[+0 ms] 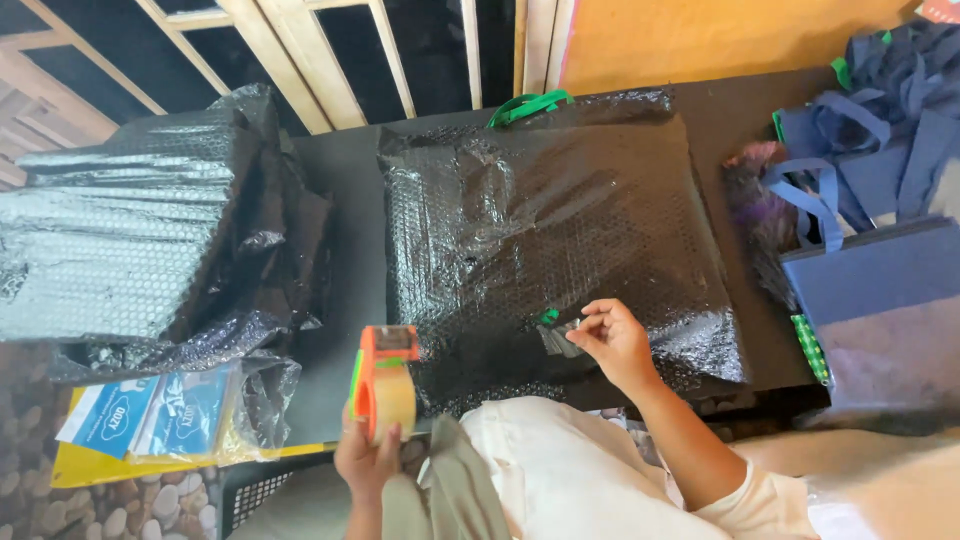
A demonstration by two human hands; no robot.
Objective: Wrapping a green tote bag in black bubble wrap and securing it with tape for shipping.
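Note:
A large parcel wrapped in black bubble wrap (pixel 545 240) lies flat on the dark table (pixel 345 200) in front of me. My right hand (pixel 612 340) rests on the parcel's near edge, its fingers pinching a strip of clear tape stuck to the wrap beside a small green bit. My left hand (pixel 368 455) holds an orange tape dispenser (pixel 385 385) with a roll of clear tape, upright, just off the parcel's near left corner. A green handle (pixel 528 105) pokes out from under the parcel's far edge.
A thick stack of folded black bubble wrap (pixel 120 230) sits at the left. Blue and white packets on a yellow sheet (pixel 150 420) lie at near left. Dark blue bags with handles (pixel 870 190) pile at the right. A black crate (pixel 255 490) stands below the table edge.

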